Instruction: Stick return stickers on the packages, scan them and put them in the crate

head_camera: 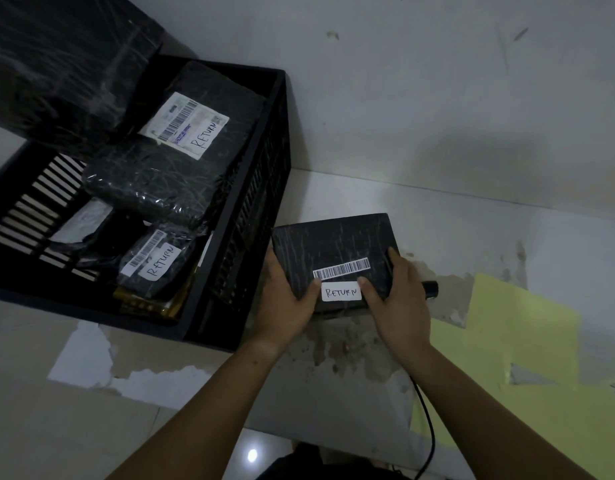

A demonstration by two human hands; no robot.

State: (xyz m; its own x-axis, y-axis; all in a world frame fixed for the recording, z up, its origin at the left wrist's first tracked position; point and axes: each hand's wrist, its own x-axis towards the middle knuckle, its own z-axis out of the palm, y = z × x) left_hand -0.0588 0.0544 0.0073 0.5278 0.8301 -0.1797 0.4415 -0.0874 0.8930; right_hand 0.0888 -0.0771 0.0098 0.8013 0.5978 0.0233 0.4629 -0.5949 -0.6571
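Right of the black crate [250, 237], low over a stained, peeling surface, I count one black wrapped package [333, 244] in the hands. It bears one barcode strip [341, 268] and, just below it, one white RETURN sticker [341, 292]. Inside the crate I make out at least three more black wrapped parcels. Two show handwritten RETURN labels: the large parcel [181, 161] at the far side and the small parcel [157, 265] at the near side. A third parcel [81, 223] on the left has a white label too blurred to read. That gives three legible RETURN marks in all.

Both hands grip the package from its near corners. My view has the left hand [288, 303] curled round the left edge, thumb lying on top by the sticker's left end. The right hand [399, 299] wraps the right edge, thumb resting at the sticker's right end.

Behind the right hand a black cylindrical device [431, 289] pokes out, mostly hidden. A black cable [429, 431] runs under the right forearm. Yellow-green paper sheets [524, 341] lie to the right, and a big black wrapped bundle [56, 64] overhangs the crate's far left corner.
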